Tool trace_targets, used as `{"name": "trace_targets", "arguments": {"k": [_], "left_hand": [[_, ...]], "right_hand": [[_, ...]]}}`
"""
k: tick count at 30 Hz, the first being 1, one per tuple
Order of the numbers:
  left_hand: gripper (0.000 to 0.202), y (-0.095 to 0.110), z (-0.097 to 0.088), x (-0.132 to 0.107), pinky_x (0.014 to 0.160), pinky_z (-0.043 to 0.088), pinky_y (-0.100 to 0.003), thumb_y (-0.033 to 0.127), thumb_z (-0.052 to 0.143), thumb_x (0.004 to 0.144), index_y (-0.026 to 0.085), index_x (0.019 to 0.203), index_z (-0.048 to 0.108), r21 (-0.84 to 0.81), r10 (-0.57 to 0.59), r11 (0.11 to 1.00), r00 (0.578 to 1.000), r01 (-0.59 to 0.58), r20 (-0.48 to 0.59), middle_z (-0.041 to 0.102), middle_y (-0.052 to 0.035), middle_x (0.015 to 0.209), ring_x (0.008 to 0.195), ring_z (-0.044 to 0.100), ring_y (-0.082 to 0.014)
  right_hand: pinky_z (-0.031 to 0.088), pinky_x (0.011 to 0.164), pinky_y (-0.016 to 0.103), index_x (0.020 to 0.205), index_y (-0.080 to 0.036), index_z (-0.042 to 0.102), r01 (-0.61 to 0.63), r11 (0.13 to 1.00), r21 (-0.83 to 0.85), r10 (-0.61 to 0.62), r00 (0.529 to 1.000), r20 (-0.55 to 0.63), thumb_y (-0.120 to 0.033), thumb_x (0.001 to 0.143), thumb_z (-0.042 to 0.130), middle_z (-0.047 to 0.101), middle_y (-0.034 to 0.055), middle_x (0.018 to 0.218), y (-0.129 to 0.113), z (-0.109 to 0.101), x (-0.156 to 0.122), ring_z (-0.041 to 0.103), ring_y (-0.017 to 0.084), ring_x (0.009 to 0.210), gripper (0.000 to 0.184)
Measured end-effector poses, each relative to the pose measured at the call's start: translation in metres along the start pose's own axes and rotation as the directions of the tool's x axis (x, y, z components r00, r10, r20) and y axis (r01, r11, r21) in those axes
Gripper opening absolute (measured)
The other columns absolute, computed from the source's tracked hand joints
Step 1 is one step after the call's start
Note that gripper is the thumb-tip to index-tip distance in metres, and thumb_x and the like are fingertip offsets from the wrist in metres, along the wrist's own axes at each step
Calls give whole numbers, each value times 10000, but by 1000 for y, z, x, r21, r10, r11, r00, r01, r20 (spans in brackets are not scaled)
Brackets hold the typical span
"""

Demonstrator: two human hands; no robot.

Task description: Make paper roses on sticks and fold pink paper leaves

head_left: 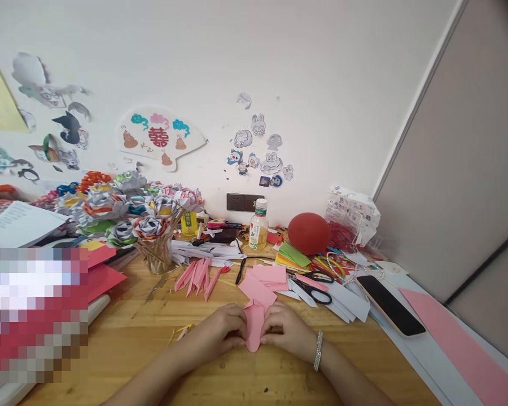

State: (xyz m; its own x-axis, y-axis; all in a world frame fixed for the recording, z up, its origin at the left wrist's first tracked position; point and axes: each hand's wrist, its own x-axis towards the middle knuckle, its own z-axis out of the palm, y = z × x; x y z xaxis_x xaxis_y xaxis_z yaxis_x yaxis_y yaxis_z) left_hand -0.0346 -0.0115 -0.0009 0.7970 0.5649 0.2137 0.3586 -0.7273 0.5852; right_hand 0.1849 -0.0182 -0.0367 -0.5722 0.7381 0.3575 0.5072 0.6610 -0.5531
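Between my two hands is a small piece of pink paper [254, 326], with folded edges at its top and a rounded lower end. My left hand [226, 330] pinches its left edge between thumb and fingers. On the opposite edge, my right hand [285, 330] has the same kind of pinch; a sparkling bracelet is on that wrist. Just beyond the fingertips lie flat pink paper slips [265, 281]. Folded pink paper strips [197, 277] lie in a cluster to the left of them.
Black-handled scissors [317, 290] lie among white slips on the right, near a phone [390, 307]. Behind stand a bottle [258, 225] and a red balloon [309, 232]. Paper flowers [105, 206] in a glass fill the back left. The wooden table [220, 383] extends toward me.
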Motion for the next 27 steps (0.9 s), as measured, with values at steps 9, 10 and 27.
{"name": "trace_targets", "arguments": {"k": [9, 10, 27], "left_hand": [[106, -4, 13, 4, 794, 412, -266, 208, 651, 770, 179, 678, 609, 53, -222, 972, 970, 228, -99, 600, -30, 871, 894, 532, -184], [106, -4, 15, 5, 784, 410, -265, 194, 641, 768, 176, 671, 602, 61, -243, 966, 964, 250, -106, 596, -29, 861, 883, 530, -182], [168, 3, 26, 14, 709, 373, -273, 236, 636, 753, 177, 617, 555, 148, -304, 929, 927, 339, -218, 589, -23, 760, 789, 518, -189]], "right_hand": [[379, 652, 232, 612, -178, 605, -195, 979, -64, 187, 976, -108, -98, 639, 753, 581, -42, 657, -12, 7, 2, 536, 128, 681, 171], [371, 651, 230, 608, -177, 595, -210, 976, -66, 202, 973, -111, -94, 642, 746, 574, -43, 656, -13, 8, 2, 529, 126, 683, 176], [302, 657, 255, 646, -184, 558, -284, 949, -134, 259, 949, -180, -184, 718, 726, 566, -36, 693, -16, 18, 0, 486, 144, 727, 182]]}}
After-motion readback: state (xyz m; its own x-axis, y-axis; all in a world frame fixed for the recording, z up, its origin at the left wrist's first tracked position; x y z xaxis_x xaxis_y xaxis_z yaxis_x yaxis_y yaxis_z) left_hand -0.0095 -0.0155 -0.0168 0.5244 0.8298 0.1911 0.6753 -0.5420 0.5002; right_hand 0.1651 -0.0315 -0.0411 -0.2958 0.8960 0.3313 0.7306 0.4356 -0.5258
